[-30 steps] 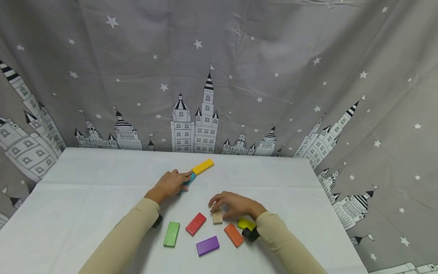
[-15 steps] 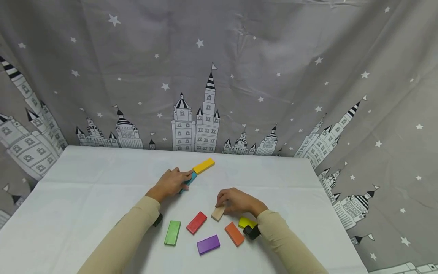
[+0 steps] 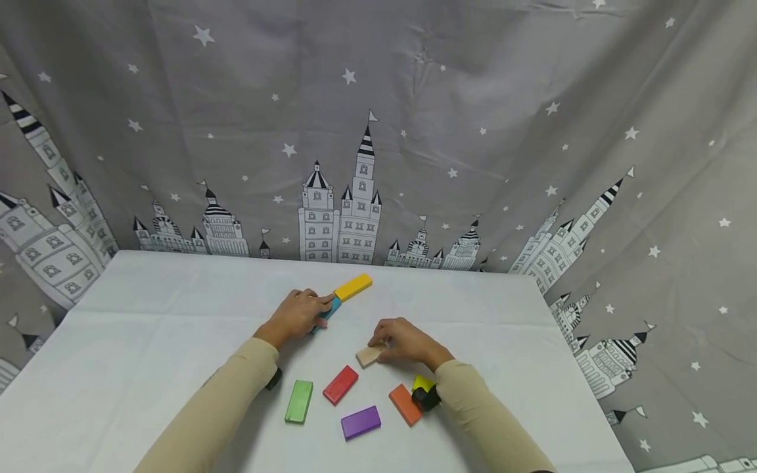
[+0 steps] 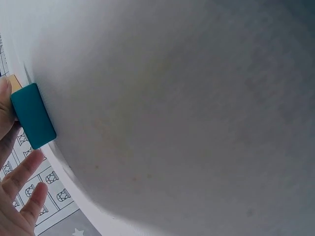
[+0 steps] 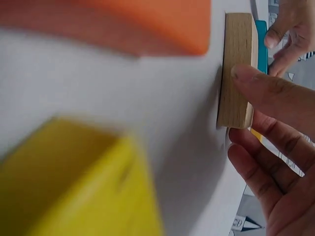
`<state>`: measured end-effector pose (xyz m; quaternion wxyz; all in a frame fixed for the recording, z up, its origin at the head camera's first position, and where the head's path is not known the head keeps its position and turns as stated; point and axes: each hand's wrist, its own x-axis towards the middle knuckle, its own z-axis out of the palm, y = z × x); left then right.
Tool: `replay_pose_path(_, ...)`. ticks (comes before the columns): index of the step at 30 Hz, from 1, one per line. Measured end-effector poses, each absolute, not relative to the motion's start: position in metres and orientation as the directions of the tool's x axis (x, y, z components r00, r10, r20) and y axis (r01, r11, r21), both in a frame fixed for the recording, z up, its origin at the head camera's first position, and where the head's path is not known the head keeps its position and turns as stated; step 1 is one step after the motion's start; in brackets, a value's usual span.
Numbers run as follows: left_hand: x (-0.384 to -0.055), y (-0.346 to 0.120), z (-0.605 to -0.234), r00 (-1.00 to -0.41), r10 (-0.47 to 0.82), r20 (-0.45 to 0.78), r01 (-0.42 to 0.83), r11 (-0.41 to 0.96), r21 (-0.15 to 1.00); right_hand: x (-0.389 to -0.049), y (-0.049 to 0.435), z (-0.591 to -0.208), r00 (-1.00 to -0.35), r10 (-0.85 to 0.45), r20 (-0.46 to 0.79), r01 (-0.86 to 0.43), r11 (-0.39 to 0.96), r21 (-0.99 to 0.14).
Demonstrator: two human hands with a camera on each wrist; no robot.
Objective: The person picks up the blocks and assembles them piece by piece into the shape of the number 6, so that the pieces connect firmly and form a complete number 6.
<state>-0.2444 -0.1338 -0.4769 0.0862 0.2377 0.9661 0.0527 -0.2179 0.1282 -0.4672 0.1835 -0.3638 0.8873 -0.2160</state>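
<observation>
In the head view my left hand [image 3: 298, 313] pinches a teal wooden block [image 4: 33, 115] on the white table, thumb on the near side. The block's far end meets the end of an amber-yellow block [image 3: 353, 287], and the two form a bent line. To the right and nearer, my right hand [image 3: 407, 341] pinches a plain natural-wood block [image 3: 368, 356]. In the right wrist view the thumb lies against that block's side, while the other fingers are at its end and far side. It sits slanted, low over the cloth, short of the teal block.
Nearer the front lie a green block [image 3: 298, 402], a red block [image 3: 340, 385], a purple block [image 3: 361, 422] and an orange block [image 3: 405, 405]. A bright yellow block [image 3: 422, 382] is partly behind the right wrist camera [image 3: 426, 397]. A grey castle-print curtain [image 3: 449, 118] hangs behind the table.
My right hand has taken hold of the plain block, turned it to a slant and shifted it slightly away and left. My left hand stays on the teal block.
</observation>
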Motion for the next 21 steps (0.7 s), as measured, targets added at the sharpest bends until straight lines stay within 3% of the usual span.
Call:
replay_pose_path(6,-0.244,-0.133,-0.478,-0.872,0.465,-0.156,0.445,0.883,0.147,-0.222,0.108,-0.468,-0.673,-0.722,-0.161,-0.58,0.65,-0.49)
replay_pose_path(13,-0.24,-0.137,-0.479,-0.858,0.504,-0.098,0.49,0.861,0.138,-0.224,0.086,-0.466,-0.632,-0.758,-0.16,-0.642,0.628,-0.44)
replay_pose_path(21,-0.24,-0.137,-0.476,-0.861,0.498,-0.099,0.483,0.864,0.146,-0.228,0.072,-0.462,-0.63,-0.753,-0.187,-0.628,0.637,-0.448)
